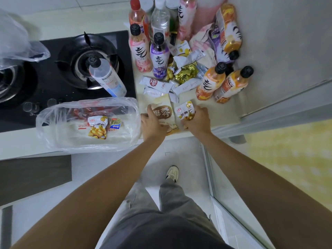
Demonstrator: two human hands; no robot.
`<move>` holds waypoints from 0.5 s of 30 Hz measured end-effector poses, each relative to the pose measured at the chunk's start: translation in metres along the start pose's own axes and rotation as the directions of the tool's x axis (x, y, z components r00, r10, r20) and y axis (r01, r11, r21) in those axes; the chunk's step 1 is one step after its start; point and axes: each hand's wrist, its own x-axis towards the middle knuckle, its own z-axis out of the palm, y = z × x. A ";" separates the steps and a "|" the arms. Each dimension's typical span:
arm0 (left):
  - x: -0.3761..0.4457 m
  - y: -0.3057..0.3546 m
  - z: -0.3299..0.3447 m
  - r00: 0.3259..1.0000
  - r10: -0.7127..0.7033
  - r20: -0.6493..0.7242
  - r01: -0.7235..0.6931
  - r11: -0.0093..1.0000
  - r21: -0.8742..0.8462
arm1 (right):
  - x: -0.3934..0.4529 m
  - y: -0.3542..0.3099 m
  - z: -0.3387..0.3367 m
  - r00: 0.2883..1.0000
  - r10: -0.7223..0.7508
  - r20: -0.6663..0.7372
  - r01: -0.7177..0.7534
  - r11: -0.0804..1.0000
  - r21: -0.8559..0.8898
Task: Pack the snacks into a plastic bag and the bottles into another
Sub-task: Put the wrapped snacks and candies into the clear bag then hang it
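Note:
My left hand (152,124) grips a cream and brown snack pouch (166,114) at the counter's front edge. Beside it, my right hand (196,121) pinches a small yellow and white snack packet (185,110). To the left, an open clear plastic bag (53,132) lies on the counter and holds a few snack packets (98,128). More loose snack packets (161,85) and gold-wrapped sweets (183,73) lie behind my hands. Several drink bottles stand around them: pink (140,51), purple (159,56), orange (210,81) and clear (159,18).
A black gas hob (62,69) takes up the counter's left side, with a clear bottle (107,78) lying tilted on its burner. Another crumpled plastic bag (16,38) sits at the far left. A wall bounds the counter on the right. The counter edge runs just below my hands.

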 end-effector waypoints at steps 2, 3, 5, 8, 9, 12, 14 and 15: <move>0.004 0.006 -0.001 0.999 -0.043 0.029 0.045 0.997 -0.061 | -0.002 0.002 0.000 0.999 -0.029 0.013 0.028 0.999 0.034; 0.006 0.007 -0.001 0.997 -0.062 0.047 0.067 0.992 -0.103 | -0.003 0.004 0.000 0.999 -0.034 0.016 0.033 0.997 0.068; 0.006 0.010 -0.002 0.991 -0.102 0.087 0.119 0.968 -0.221 | -0.007 0.005 -0.002 0.999 -0.040 0.011 0.038 0.990 0.133; 0.004 0.010 -0.005 0.990 -0.102 0.098 0.125 0.952 -0.278 | -0.011 0.006 -0.004 1.000 -0.008 -0.009 0.010 0.974 0.228; 0.002 0.010 -0.007 0.991 -0.086 0.098 0.111 0.950 -0.290 | -0.014 0.005 -0.005 1.000 0.009 -0.009 -0.006 0.964 0.265; -0.006 0.004 -0.019 0.993 -0.059 0.106 0.094 0.926 -0.366 | -0.022 0.000 -0.007 1.000 0.017 -0.024 -0.008 0.941 0.339; -0.015 -0.002 -0.030 0.995 -0.054 0.083 0.085 0.900 -0.427 | -0.030 -0.005 -0.009 1.000 0.004 -0.030 0.008 0.927 0.374; -0.020 -0.005 -0.037 0.996 -0.051 0.069 0.077 0.882 -0.465 | -0.035 -0.009 -0.010 1.000 -0.001 -0.030 0.013 0.915 0.403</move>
